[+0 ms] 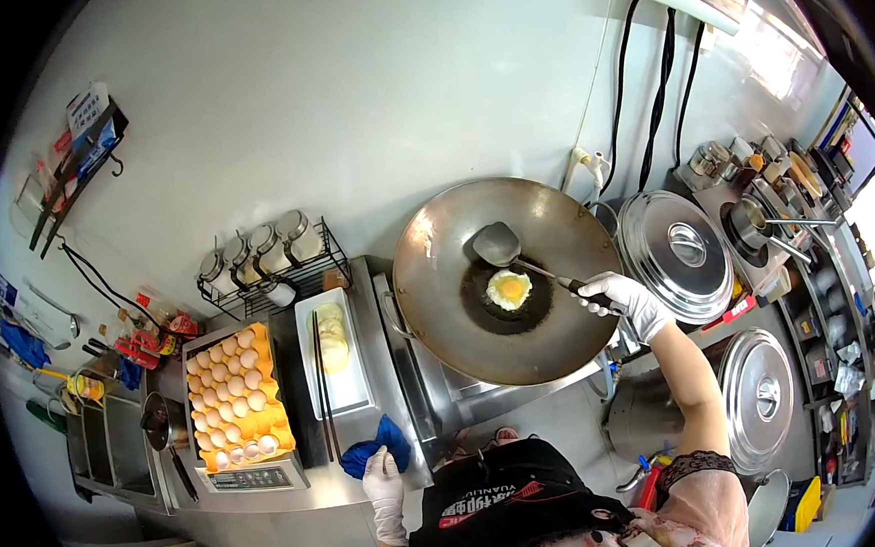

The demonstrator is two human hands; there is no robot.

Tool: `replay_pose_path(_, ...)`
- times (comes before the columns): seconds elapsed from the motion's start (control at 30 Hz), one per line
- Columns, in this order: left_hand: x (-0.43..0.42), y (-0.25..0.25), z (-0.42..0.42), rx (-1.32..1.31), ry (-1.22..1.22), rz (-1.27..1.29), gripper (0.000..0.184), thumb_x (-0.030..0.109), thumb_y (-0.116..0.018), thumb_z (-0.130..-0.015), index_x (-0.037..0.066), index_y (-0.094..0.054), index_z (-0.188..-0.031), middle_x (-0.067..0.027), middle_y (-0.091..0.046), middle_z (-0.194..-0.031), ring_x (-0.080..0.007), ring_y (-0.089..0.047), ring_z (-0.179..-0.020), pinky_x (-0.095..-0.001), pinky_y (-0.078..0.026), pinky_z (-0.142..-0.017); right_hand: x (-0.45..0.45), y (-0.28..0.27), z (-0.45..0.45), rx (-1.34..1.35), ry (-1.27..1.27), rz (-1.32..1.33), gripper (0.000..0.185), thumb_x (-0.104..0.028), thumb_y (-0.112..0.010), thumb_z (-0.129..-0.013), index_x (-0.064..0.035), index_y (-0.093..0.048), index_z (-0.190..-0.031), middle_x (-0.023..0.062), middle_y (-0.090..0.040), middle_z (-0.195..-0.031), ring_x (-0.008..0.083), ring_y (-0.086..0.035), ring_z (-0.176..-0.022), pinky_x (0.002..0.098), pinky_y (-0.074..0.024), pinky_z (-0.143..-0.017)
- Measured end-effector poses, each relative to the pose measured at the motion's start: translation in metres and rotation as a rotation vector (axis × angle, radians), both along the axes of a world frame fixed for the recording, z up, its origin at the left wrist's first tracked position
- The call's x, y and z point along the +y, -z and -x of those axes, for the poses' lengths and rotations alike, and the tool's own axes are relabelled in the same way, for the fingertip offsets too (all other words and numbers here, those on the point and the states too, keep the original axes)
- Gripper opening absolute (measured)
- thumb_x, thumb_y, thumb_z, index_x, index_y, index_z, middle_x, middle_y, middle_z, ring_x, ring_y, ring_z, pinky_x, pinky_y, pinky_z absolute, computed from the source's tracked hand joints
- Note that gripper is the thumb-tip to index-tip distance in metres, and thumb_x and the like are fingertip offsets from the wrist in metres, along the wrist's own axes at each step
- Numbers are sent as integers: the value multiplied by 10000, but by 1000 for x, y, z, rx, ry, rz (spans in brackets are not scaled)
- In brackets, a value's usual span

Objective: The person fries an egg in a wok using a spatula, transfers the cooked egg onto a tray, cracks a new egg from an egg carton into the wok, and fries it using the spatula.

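Note:
In a large wok (428, 274), a fried egg (510, 290) with a yellow yolk lies in dark oil. My right hand (625, 300), in a white glove, is closed around the dark handle of a metal spatula (497, 244), whose blade rests inside the wok just behind the egg. My left hand (383, 480), also gloved, has its fingers pressed together on a blue cloth (380, 447) at the counter's front edge. Long chopsticks (323, 386) lie across the left side of a white tray (351, 384) that holds pale fried eggs (332, 338).
An orange tray of eggs (233, 396) sits on a scale (255, 477) at the left. Behind the white tray stands a wire rack (327, 263) with jars. Right of the wok are a lidded pot (671, 249) and a taller lidded pot (755, 394).

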State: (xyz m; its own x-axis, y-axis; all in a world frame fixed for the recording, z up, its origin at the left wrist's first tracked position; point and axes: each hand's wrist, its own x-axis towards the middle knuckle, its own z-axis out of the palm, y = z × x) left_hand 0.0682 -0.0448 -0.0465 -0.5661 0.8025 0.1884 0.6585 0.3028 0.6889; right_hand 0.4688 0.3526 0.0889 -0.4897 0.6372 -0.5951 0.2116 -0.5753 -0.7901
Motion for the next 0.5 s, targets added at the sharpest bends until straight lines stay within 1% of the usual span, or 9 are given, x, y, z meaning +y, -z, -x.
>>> replay_pose_path(0.07, 0, 1, -2, -8, 8, 2, 231, 151, -573, -931, -25, -672, -1043, -196, -684, -998, -337, -660, -915, -386, -516, -852, -8, -10, -3, -3, -2, -7, 172, -150, -639, -893, 8, -615, -831, 50, -569, -672, 125, -519, -527, 248, -392, -440)
replay_pose_path(0.13, 1, 1, -3, -5, 28, 2, 239, 153, -567, -931, -28, -670, -1050, -199, -682, -997, -342, -657, -919, -389, -512, -857, -19, -23, -6, -40, -67, -73, 146, -138, -629, -888, 6, -623, -866, 24, -563, -726, 89, -505, -577, 217, -399, -478)
replay_pose_path(0.23, 6, 4, -1, 37, 69, -16, 244, 153, -564, -929, -28, -671, -1054, -203, -680, -996, -344, -654, -921, -393, -509, -857, -33, -24, -11, -129, -13, -123, 118, -108, -638, -863, 9, -626, -851, 23, -559, -666, 93, -508, -531, 222, -401, -465)
replay_pose_path(0.27, 8, 3, 0, 35, 72, -16, 244, 153, -564, -929, -28, -671, -1054, -203, -680, -996, -344, -654, -921, -393, -509, -857, -41, -31, -11, -180, -11, -130, 114, -102, -647, -853, 11, -629, -847, 23, -557, -646, 95, -509, -514, 226, -405, -460)
replay_pose_path(0.3, 10, 2, 0, 43, 73, -30, 243, 154, -570, -924, -28, -670, -1051, -202, -680, -992, -345, -656, -902, -396, -521, -833, -54, -42, -5, -198, 52, -131, 95, -88, -663, -833, 4, -643, -826, 20, -564, -631, 95, -521, -498, 234, -423, -455)
replay_pose_path(0.33, 11, 1, 0, 49, 72, -44, 243, 156, -576, -919, -27, -669, -1048, -200, -679, -988, -346, -658, -884, -398, -532, -809, -58, -44, -9, -223, 24, -150, 93, -83, -669, -825, 9, -663, -837, 21, -586, -644, 89, -536, -503, 234, -443, -461)
replay_pose_path(0.4, 13, 3, 1, 40, 74, -37, 242, 156, -576, -920, -26, -669, -1049, -199, -679, -987, -346, -659, -878, -397, -534, -800, -65, -33, -13, -222, 44, -199, 96, -65, -679, -815, 23, -647, -797, 40, -569, -584, 109, -509, -440, 238, -390, -414)
replay_pose_path(0.43, 13, 3, 2, 34, 74, -29, 241, 156, -577, -920, -24, -669, -1051, -197, -679, -987, -347, -660, -871, -395, -536, -791, -69, -30, -16, -244, 45, -217, 97, -67, -682, -812, 21, -653, -784, 40, -566, -577, 105, -502, -430, 239, -389, -412)
replay_pose_path(0.5, 15, 1, 2, 25, 79, -21, 241, 157, -578, -920, -21, -669, -1054, -196, -679, -988, -345, -660, -873, -392, -536, -791, -77, -30, -17, -304, 42, -269, 117, -71, -688, -806, 41, -674, -834, 21, -577, -604, 88, -513, -477, 245, -403, -452)
